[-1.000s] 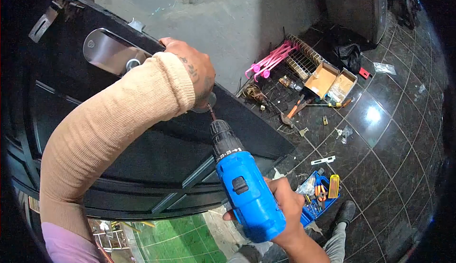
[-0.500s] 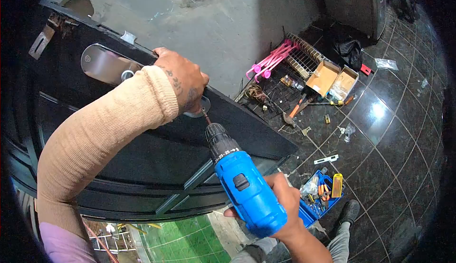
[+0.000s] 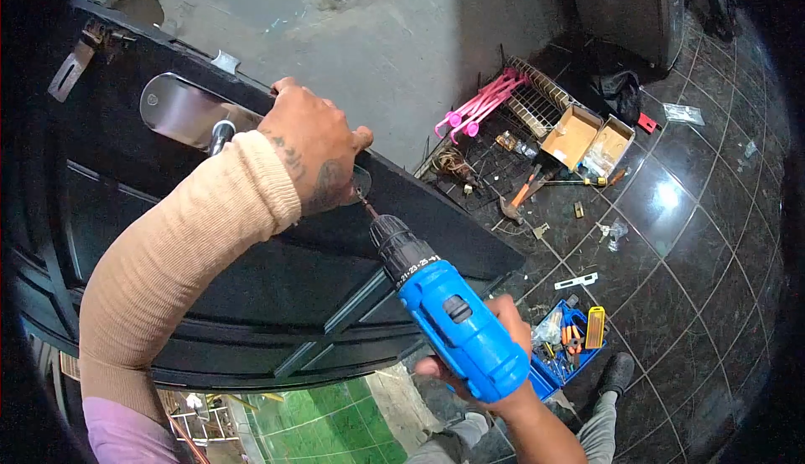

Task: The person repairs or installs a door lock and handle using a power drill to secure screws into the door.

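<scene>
My right hand [image 3: 503, 355] grips a blue cordless drill [image 3: 461, 326] with a black chuck. The drill bit [image 3: 367, 206] points up and left, its tip at the end of a silver lock plate [image 3: 362, 181]. My left hand [image 3: 314, 150], in a beige sleeve, is curled over the edge of a dark panelled door [image 3: 251, 271] and covers the middle of the plate. Its fingertips are partly hidden. Left of that hand, the plate's wide upper part [image 3: 178, 112] and a shiny lever handle [image 3: 221, 135] show. A slotted metal latch [image 3: 74, 68] is fixed near the door's corner.
On the dark tiled floor [image 3: 704, 296] are a blue toolbox [image 3: 549, 376] with pliers, a hammer [image 3: 516, 200], an open cardboard box [image 3: 572, 139], pink plastic hangers [image 3: 486, 105] and a wire rack [image 3: 537, 99]. A shoe [image 3: 617, 373] stands beside the toolbox.
The drill's body has swung right and slightly up, its tip staying near the plate's end. My left hand and forearm have shifted a little, uncovering more of the lever handle.
</scene>
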### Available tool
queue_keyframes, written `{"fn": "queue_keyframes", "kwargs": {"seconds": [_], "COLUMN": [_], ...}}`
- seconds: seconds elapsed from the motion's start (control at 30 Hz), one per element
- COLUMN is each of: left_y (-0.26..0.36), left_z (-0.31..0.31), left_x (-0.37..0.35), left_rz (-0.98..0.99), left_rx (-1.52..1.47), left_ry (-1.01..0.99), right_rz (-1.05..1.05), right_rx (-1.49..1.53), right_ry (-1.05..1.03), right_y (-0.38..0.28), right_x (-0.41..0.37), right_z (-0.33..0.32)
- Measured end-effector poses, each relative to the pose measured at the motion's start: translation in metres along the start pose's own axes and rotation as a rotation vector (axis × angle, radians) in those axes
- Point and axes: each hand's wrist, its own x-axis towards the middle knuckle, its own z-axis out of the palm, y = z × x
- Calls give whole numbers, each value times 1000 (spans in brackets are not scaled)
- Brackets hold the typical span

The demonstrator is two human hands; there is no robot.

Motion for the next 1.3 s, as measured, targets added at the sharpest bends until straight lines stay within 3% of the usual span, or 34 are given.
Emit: {"fn": "queue_keyframes", "kwargs": {"seconds": [0.1, 0.2, 0.33, 0.4, 0.47, 0.5, 0.53, 0.57, 0.6, 0.73, 0.87, 1.1, 1.3], "left_y": [-3, 7, 31, 47, 69, 83, 99, 113, 128, 149, 149, 146, 148], "left_z": [-3, 19, 21, 29, 56, 67, 77, 85, 99, 98, 90, 89, 81], "left_x": [-1, -14, -51, -67, -65, -65, -60, -50, -39, -7, 8, 10, 14], "left_rz": [-17, -55, 15, 40, -44, -209, -392, -507, -523, -309, -461, -292, -340], "left_rx": [-105, -56, -369, -706, -1090, -1368, -1785, -2425, -2885, -3543, -3678, -3943, -4016], "left_ry": [-32, 360, 705, 748, 1015, 960, 764, 573, 508, 584, 705, 599, 651], "right_rz": [-33, -22, -51, -60, -61, -47, 18, 151, 216, 346, 509, 654, 691], "right_rx": [-57, -61, -84, -96, -85, -114, -114, -33, -2, 25, 130, 198, 190], "right_ry": [-14, -27, -8, 19, 86, 61, 99, 89, 83, 109, 185, 246, 235], "right_y": [7, 12, 19, 19, 16, 21, 26, 30, 36, 44, 12, -2, -6], "right_x": [-2, -8, -12, -15, -17, -24, -34, -47, -59, -91, -94, -113, -121], "right_z": [-1, -2, -7, -13, -21, -27, -30, -35, -40, -54, -53, -64, -73]}}
